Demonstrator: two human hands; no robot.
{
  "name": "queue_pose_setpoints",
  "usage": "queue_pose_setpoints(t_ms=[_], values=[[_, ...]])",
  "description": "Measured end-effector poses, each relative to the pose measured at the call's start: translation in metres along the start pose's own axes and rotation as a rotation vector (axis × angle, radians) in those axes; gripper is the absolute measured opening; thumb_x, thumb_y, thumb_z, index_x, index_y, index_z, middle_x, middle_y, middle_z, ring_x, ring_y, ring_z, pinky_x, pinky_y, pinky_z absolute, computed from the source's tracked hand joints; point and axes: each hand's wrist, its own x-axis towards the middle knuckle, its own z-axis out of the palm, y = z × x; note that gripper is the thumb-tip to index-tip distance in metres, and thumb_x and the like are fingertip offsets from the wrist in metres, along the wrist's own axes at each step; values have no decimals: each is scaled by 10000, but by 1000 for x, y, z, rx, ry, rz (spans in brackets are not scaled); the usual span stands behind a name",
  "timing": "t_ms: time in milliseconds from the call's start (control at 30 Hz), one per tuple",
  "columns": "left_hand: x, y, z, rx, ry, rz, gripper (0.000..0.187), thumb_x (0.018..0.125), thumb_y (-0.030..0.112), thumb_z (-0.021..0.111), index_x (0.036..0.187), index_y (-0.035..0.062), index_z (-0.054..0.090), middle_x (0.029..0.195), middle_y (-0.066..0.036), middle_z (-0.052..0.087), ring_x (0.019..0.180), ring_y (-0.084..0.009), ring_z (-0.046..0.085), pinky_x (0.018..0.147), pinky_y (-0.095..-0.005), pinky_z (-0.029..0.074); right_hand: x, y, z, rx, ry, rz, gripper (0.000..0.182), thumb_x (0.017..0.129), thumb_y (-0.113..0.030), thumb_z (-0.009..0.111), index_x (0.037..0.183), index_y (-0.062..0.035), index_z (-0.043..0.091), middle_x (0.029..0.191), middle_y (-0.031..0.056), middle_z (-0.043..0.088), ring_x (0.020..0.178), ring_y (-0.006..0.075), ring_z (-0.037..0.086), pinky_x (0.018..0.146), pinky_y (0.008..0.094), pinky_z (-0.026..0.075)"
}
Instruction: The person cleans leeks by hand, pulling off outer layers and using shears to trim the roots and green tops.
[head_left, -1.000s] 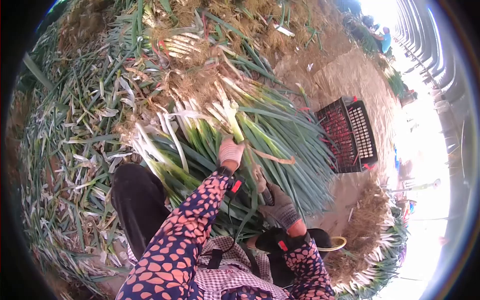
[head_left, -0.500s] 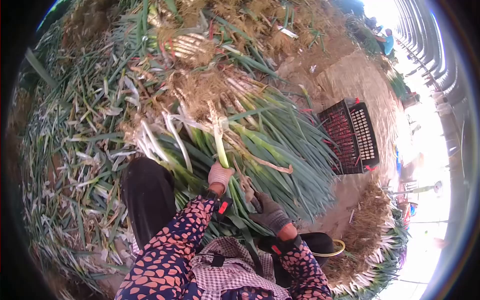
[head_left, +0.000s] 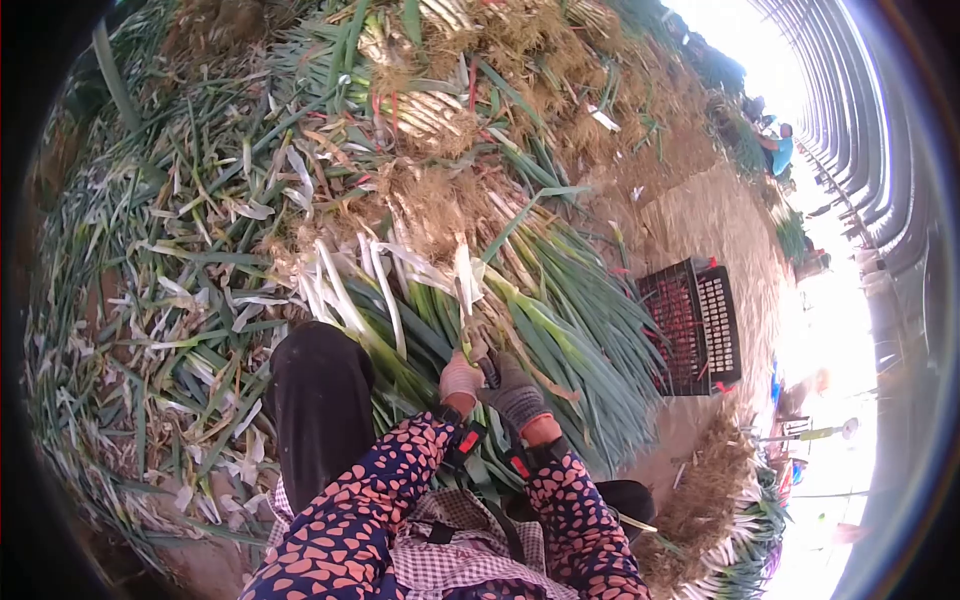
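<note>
My left hand (head_left: 461, 379), in a pale glove, is closed around a green onion (head_left: 464, 290), whose white end points up and away from me. Right beside it, my right hand (head_left: 514, 388), in a dark grey glove, has its fingers bent in against the stalk. What those fingers hold is hidden. A brownish strip shows by the stalk just above both hands. Beneath and beyond them lies a large heap of green onions (head_left: 590, 310), roots toward the upper left and leaves toward the right.
A black plastic crate (head_left: 690, 325) stands right of the heap. Loose trimmed leaves (head_left: 190, 330) litter the ground at left. Tied bundles (head_left: 430, 115) lie at the back, and more onions (head_left: 740, 540) at lower right. My knee (head_left: 318, 400) is near the heap. A person (head_left: 778, 150) is far off.
My right hand has moved up and left, from the leaves to beside my left hand. The onion's upper part looks whiter. The view has shifted slightly.
</note>
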Motion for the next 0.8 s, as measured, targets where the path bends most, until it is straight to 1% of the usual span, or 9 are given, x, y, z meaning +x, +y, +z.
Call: queue_pose_setpoints(t_ms=[67,100,167,267,367,500,600,733,800], values=[[-5,1,-7,-33,-8,64,519,693,269,718,1137,78,528,974,-225,645,927,-405,613,797,-451,496,12,2,-2,33,14,-33,792,603,-227,808,1279,-33,445,1104,173,603,1019,290,593,881,359,457],[-4,1,-6,-79,-21,68,527,688,251,723,1148,82,528,976,-223,644,928,-402,613,797,-449,496,17,3,-1,143,126,-148,781,604,-236,808,1267,-32,450,1098,182,603,1021,298,589,870,361,462],[-3,-2,-7,-155,-44,83,548,678,214,735,1170,90,527,980,-218,644,930,-396,612,796,-446,494,34,7,-6,23,6,-117,781,602,-241,809,1262,-28,451,1110,187,596,1026,300,588,873,359,462],[3,-12,0,-325,-64,184,569,690,137,736,1213,82,521,959,-166,661,904,-329,638,785,-400,500,35,-22,-24,-8,18,-57,782,606,-248,806,1265,-18,453,1135,184,589,1039,293,580,885,355,457],[3,-9,-9,-634,-256,188,555,719,101,729,1230,46,521,961,-87,657,872,-230,637,769,-338,501,56,-14,-23,-18,-9,-33,758,620,-223,793,1264,-15,454,1151,186,582,1021,298,586,855,361,475],[22,-17,-11,-1107,-499,73,458,784,96,679,1207,-1,531,996,-66,624,854,-170,603,744,-294,495,49,6,-30,406,-8,-67,736,649,-250,777,1267,-13,456,1111,160,604,987,235,586,850,347,471],[29,-4,-25,-1263,-625,-11,425,806,139,651,1193,5,538,981,-78,616,851,-194,603,719,-333,515,-12,-13,-52,13,-106,12,746,658,-269,774,1279,-14,448,1085,151,608,970,208,579,859,335,462],[7,16,-50,-1364,-460,110,402,783,147,668,1153,31,561,938,-71,615,786,-194,610,690,-322,527,-69,48,-21,3,-97,-89,720,646,-294,773,1240,-42,453,1041,182,620,984,334,607,825,393,481],[3,11,-62,-1318,-390,126,377,783,127,661,1138,43,566,909,-72,619,747,-197,617,670,-316,534,-91,66,-16,80,-112,-145,727,641,-274,774,1248,-40,451,1058,182,612,991,334,599,835,385,474]])
